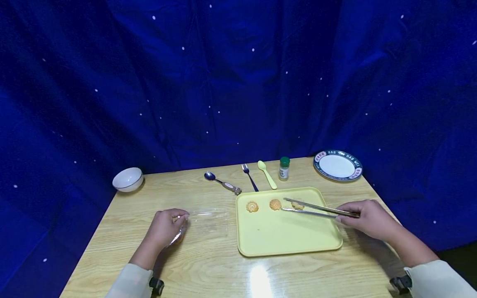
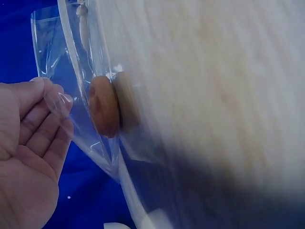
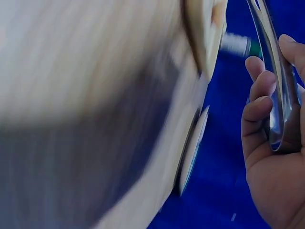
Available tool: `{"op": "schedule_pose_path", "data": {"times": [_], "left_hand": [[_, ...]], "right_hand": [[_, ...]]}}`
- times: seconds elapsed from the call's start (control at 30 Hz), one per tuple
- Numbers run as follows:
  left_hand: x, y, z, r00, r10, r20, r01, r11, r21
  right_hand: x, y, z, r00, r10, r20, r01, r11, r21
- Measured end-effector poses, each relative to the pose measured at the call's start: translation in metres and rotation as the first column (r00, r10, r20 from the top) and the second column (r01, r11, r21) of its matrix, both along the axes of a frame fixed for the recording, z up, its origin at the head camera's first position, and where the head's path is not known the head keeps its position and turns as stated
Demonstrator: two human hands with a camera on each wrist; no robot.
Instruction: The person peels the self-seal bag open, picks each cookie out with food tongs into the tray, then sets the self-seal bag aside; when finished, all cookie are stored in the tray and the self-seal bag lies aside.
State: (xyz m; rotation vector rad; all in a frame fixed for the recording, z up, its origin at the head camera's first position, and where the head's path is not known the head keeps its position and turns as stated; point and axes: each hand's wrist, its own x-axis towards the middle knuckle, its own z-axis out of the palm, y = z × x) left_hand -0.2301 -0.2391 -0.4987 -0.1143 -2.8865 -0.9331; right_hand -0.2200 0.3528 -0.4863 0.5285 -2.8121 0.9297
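My left hand [image 1: 164,227] pinches the edge of a clear plastic bag [image 1: 209,222] that lies over the table's left half. Inside the bag, the left wrist view shows a brown round cookie [image 2: 104,106] close to my fingers. Metal tongs [image 1: 321,207] are held in my right hand [image 1: 369,218], their two arms apart and reaching over the yellow tray [image 1: 283,251]. Between their tips and partly hidden sits a cookie [image 1: 297,206]. Two more on the tray are a swirled cookie [image 1: 275,204] and a ring-shaped cookie [image 1: 252,207].
Behind the tray lie a bear-handled spoon [image 1: 227,186], a small dark fork [image 1: 250,178] and a pale yellow spoon [image 1: 267,175]. A green-capped shaker [image 1: 284,169] stands beside them. A white bowl [image 1: 128,180] is at back left, a blue-rimmed plate [image 1: 337,166] at back right.
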Motion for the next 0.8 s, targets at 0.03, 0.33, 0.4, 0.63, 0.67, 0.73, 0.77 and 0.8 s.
{"op": "schedule_pose_path", "data": {"times": [0.03,0.33,0.4,0.63,0.67,0.73,0.77,0.8], "left_hand": [[0.000,0.000,0.000,1.000,-0.007,-0.005,0.007,1.000,-0.006],[0.001,0.000,0.002,1.000,-0.004,0.022,0.004,0.999,0.033],[0.002,0.001,0.003,0.999,-0.002,0.048,0.000,0.998,0.059],[0.003,-0.001,0.006,1.000,-0.020,0.000,0.020,1.000,0.013],[0.003,-0.001,0.006,1.000,-0.024,0.000,0.024,1.000,0.008],[0.003,-0.001,0.006,1.000,-0.023,0.008,0.023,1.000,0.008],[0.003,-0.001,0.007,1.000,-0.019,0.014,0.019,1.000,0.010],[0.004,-0.001,0.007,1.000,-0.018,0.014,0.018,1.000,0.006]], "right_hand": [[-0.002,-0.010,0.001,0.999,0.029,0.025,-0.029,1.000,-0.006],[-0.022,-0.107,0.010,0.954,0.295,0.052,-0.295,0.955,-0.001],[-0.025,-0.127,0.010,0.946,0.323,0.034,-0.323,0.946,-0.001],[-0.035,-0.183,0.001,0.918,0.398,0.013,-0.398,0.917,0.024],[-0.036,-0.189,-0.001,0.913,0.408,0.007,-0.408,0.912,0.034],[-0.037,-0.199,-0.002,0.908,0.419,0.006,-0.419,0.907,0.046],[-0.038,-0.204,-0.003,0.906,0.424,0.002,-0.423,0.904,0.053],[-0.039,-0.208,-0.003,0.904,0.428,0.004,-0.427,0.902,0.053]]}}
